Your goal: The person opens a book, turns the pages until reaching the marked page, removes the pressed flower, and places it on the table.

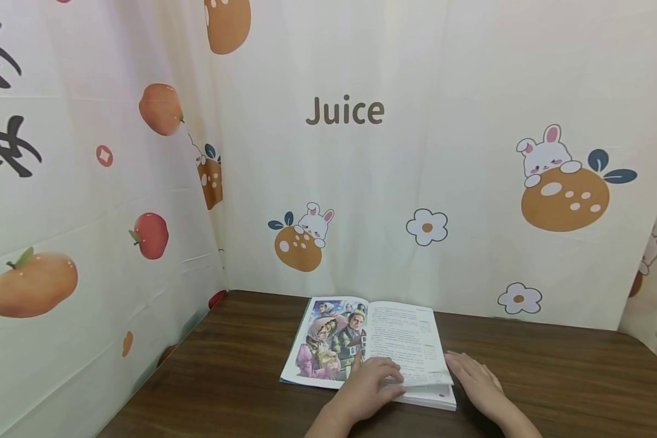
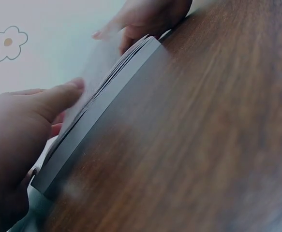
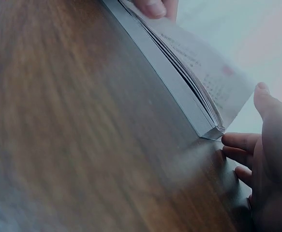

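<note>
Dark brown wood-grain bench (image 1: 224, 377), bearing an opened paper book (image 1: 369, 347) at the lower centre of the frame, before a printed curtain (image 1: 372, 176). A colour illustration (image 1: 325, 347) fills the left-hand page; text covers the right. The left hand (image 1: 364, 389), at the book's near edge, pinches the uppermost right-hand sheet (image 1: 402, 340), whose near edge stands raised above the page block (image 3: 179, 77). The right hand (image 1: 476, 383), to the right, has its fingers extended and slightly parted, the fingertips at the book's near right corner. Judged by appearance, the single sheet should be light, limp, smooth and easily creased; the thick block should be heavier and stiffer. The sheet's free outer corner appears the soundest hold, the block being steadied at its edge.
</note>
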The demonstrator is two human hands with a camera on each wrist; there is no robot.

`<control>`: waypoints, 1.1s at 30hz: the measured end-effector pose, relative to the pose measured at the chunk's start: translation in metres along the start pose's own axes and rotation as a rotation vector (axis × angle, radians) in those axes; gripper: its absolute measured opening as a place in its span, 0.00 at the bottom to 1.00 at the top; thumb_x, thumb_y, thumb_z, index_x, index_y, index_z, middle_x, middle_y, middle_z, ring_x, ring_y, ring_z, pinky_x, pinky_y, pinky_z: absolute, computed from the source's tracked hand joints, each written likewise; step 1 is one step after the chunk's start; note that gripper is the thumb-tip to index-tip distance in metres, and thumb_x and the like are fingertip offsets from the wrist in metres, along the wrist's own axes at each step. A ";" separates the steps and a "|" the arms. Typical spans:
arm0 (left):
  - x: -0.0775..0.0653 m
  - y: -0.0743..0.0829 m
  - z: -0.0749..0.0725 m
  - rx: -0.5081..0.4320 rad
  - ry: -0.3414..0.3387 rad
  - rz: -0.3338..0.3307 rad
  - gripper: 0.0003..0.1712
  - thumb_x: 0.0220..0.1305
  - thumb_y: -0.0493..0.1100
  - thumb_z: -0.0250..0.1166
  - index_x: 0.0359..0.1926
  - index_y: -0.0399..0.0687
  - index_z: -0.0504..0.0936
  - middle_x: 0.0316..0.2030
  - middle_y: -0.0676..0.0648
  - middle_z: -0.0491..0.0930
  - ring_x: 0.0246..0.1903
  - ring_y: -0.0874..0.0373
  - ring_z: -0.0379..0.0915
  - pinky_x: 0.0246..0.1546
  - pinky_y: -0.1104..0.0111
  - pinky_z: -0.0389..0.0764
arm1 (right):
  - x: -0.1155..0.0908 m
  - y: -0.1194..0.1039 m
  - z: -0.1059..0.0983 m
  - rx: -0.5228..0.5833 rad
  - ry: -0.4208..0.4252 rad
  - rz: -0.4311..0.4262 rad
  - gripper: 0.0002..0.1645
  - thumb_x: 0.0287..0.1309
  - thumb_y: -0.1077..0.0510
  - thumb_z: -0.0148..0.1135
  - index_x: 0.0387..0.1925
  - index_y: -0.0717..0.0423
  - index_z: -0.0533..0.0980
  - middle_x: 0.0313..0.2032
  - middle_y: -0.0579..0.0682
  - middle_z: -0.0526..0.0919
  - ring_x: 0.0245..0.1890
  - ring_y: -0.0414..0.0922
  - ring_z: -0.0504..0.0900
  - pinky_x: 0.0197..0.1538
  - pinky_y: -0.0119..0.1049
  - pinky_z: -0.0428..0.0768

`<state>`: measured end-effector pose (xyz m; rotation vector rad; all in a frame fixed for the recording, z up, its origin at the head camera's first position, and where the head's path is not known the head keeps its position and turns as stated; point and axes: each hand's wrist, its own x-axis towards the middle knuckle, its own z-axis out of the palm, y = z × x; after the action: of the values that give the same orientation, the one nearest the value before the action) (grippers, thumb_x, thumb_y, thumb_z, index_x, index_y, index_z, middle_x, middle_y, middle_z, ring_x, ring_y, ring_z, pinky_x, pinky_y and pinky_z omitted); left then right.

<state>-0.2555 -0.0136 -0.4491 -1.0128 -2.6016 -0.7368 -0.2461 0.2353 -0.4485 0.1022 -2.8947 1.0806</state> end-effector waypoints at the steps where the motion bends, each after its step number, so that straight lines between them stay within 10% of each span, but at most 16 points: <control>1: 0.000 0.000 0.000 -0.010 0.015 -0.014 0.09 0.62 0.55 0.59 0.36 0.61 0.82 0.44 0.65 0.77 0.52 0.69 0.68 0.58 0.40 0.55 | 0.000 0.000 0.000 0.005 0.002 -0.001 0.39 0.68 0.39 0.32 0.62 0.67 0.63 0.63 0.68 0.61 0.65 0.67 0.49 0.60 0.67 0.41; 10: 0.003 0.001 0.000 -0.131 0.209 -0.130 0.09 0.61 0.45 0.62 0.43 0.55 0.80 0.33 0.61 0.81 0.39 0.65 0.76 0.52 0.52 0.69 | 0.001 0.008 0.004 -0.070 0.028 -0.091 0.38 0.55 0.39 0.58 0.58 0.62 0.69 0.60 0.66 0.66 0.63 0.68 0.55 0.57 0.69 0.47; 18: 0.007 -0.003 -0.001 -0.264 0.420 -0.120 0.22 0.56 0.37 0.63 0.54 0.50 0.73 0.28 0.61 0.79 0.26 0.66 0.73 0.29 0.69 0.76 | 0.003 0.008 0.004 -0.082 0.027 -0.087 0.39 0.54 0.38 0.59 0.58 0.62 0.69 0.60 0.67 0.66 0.62 0.68 0.55 0.56 0.70 0.48; 26: 0.005 -0.011 -0.013 -0.542 0.601 -0.253 0.27 0.55 0.35 0.63 0.57 0.43 0.68 0.26 0.55 0.78 0.28 0.65 0.73 0.32 0.69 0.77 | 0.003 0.006 0.003 -0.080 0.017 -0.059 0.40 0.53 0.37 0.59 0.58 0.62 0.68 0.61 0.67 0.65 0.63 0.68 0.54 0.57 0.70 0.47; 33: 0.000 -0.029 -0.029 -0.622 0.739 -0.367 0.11 0.57 0.41 0.66 0.38 0.37 0.79 0.25 0.46 0.81 0.21 0.65 0.73 0.18 0.74 0.76 | 0.004 0.008 0.004 -0.089 0.018 -0.059 0.40 0.53 0.37 0.59 0.59 0.62 0.68 0.61 0.67 0.65 0.63 0.68 0.54 0.57 0.70 0.47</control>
<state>-0.2739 -0.0482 -0.4354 -0.2518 -1.9274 -1.6931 -0.2510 0.2386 -0.4563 0.1723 -2.8988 0.9375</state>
